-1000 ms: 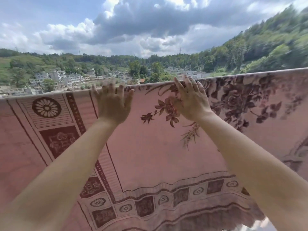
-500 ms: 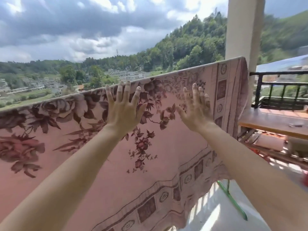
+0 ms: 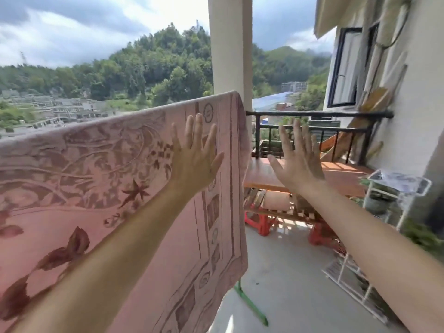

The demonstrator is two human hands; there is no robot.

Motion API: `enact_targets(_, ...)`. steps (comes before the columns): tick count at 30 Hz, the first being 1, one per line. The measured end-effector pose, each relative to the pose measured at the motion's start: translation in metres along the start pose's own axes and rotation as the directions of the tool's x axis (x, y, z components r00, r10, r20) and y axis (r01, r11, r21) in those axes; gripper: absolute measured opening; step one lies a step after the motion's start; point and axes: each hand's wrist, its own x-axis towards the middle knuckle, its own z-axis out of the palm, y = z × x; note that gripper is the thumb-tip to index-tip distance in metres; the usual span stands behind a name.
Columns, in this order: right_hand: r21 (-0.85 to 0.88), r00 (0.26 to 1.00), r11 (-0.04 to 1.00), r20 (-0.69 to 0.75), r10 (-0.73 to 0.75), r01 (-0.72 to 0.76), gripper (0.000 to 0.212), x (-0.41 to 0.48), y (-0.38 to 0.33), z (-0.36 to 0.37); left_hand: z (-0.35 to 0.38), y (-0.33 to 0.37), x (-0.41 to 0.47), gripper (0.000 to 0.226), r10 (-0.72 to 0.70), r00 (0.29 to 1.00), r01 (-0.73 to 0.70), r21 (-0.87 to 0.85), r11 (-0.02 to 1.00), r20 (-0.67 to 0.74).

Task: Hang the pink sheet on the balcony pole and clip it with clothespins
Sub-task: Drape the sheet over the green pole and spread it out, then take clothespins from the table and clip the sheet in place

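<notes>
The pink sheet [image 3: 101, 179], patterned with dark red flowers and a bordered edge, hangs over the pole from the left of the view to its right end beside a cream pillar. The pole itself is hidden under the cloth. My left hand [image 3: 195, 157] lies flat with spread fingers against the sheet near its right border. My right hand [image 3: 298, 159] is raised with fingers spread, past the sheet's right edge, touching nothing. No clothespins show.
A cream pillar [image 3: 229, 56] rises behind the sheet's end. A black railing [image 3: 317, 114] runs right to the house wall. A wooden bench [image 3: 341, 179] on red stools stands below it. A white wire rack [image 3: 389, 207] is at right; a green frame leg [image 3: 251, 306] crosses the floor.
My view has swung right along the sheet to its end. My left hand slid right over the cloth; my right hand has moved off the sheet's edge into open air.
</notes>
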Motion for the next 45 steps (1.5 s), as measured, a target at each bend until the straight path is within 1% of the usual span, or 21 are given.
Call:
enact_targets(2, -0.044, 1.000, 0.999, -0.012, 0.015, -0.016, 0.082, 0.016, 0.038, 0.015, 0.033, 0.030, 0.035, 0.068, 0.026, 1.000, -0.026, -0.021, 0.999, -0.003)
enact_targets(5, -0.049, 0.996, 0.996, -0.041, 0.078, -0.080, 0.081, 0.043, 0.094, 0.042, 0.083, 0.077, 0.079, 0.069, 0.077, 0.997, -0.077, -0.079, 0.994, -0.005)
enact_targets(9, -0.083, 0.991, 0.990, -0.073, 0.112, -0.118, 0.081, 0.083, 0.169, 0.102, 0.160, 0.142, 0.129, 0.069, 0.140, 0.990, -0.138, -0.095, 0.986, 0.008)
enact_targets(11, -0.094, 0.992, 0.988, -0.042, 0.121, -0.124, 0.080, 0.110, 0.209, 0.135, 0.195, 0.173, 0.161, 0.070, 0.148, 0.988, -0.143, -0.105, 0.984, 0.046)
enact_targets(15, -0.092, 0.987, 0.985, 0.052, 0.153, -0.148, 0.079, 0.175, 0.281, 0.182, 0.249, 0.215, 0.237, 0.073, 0.164, 0.979, -0.157, -0.066, 0.985, 0.118)
enact_targets(18, -0.088, 0.986, 0.984, 0.054, 0.161, -0.156, 0.078, 0.226, 0.326, 0.210, 0.284, 0.239, 0.285, 0.072, 0.132, 0.984, -0.121, -0.092, 0.988, 0.121)
enact_targets(20, -0.056, 0.983, 0.985, 0.079, 0.168, -0.164, 0.077, 0.245, 0.345, 0.233, 0.312, 0.256, 0.305, 0.070, 0.107, 0.984, -0.088, -0.133, 0.987, 0.143)
enact_targets(23, -0.034, 0.974, 0.988, 0.162, 0.155, -0.152, 0.078, 0.256, 0.369, 0.282, 0.365, 0.287, 0.319, 0.069, 0.078, 0.974, -0.038, -0.189, 0.981, 0.211)
enact_targets(25, -0.030, 0.963, 0.987, 0.215, 0.161, -0.158, 0.080, 0.256, 0.385, 0.319, 0.406, 0.313, 0.323, 0.068, 0.036, 0.957, 0.033, -0.232, 0.972, 0.289)
enact_targets(27, -0.007, 0.951, 0.983, 0.251, 0.181, -0.185, 0.078, 0.254, 0.403, 0.359, 0.449, 0.341, 0.324, 0.067, 0.013, 0.929, 0.102, -0.291, 0.951, 0.369)
enact_targets(29, 0.001, 0.931, 0.979, 0.311, 0.192, -0.203, 0.076, 0.248, 0.417, 0.388, 0.484, 0.360, 0.317, 0.067, 0.028, 0.913, 0.120, -0.331, 0.936, 0.407)
enact_targets(33, -0.069, 0.852, 0.978, 0.481, 0.207, -0.199, 0.075, 0.262, 0.460, 0.458, 0.575, 0.396, 0.330, 0.068, 0.075, 0.886, 0.101, -0.349, 0.932, 0.457)
enact_targets(36, -0.123, 0.828, 0.979, 0.524, 0.201, -0.160, 0.072, 0.297, 0.495, 0.511, 0.645, 0.416, 0.363, 0.067, 0.079, 0.871, 0.125, -0.375, 0.919, 0.485)
enact_targets(40, -0.169, 0.759, 0.964, 0.594, 0.266, -0.206, 0.068, 0.357, 0.534, 0.577, 0.733, 0.437, 0.405, 0.067, 0.074, 0.818, 0.202, -0.405, 0.892, 0.570)
enact_targets(43, -0.163, 0.718, 0.964, 0.644, 0.265, -0.209, 0.064, 0.386, 0.552, 0.627, 0.792, 0.449, 0.415, 0.066, 0.084, 0.790, 0.212, -0.399, 0.892, 0.608)
enact_targets(45, -0.139, 0.676, 0.962, 0.688, 0.265, -0.236, 0.062, 0.394, 0.558, 0.662, 0.827, 0.459, 0.409, 0.065, 0.086, 0.746, 0.241, -0.388, 0.889, 0.661)
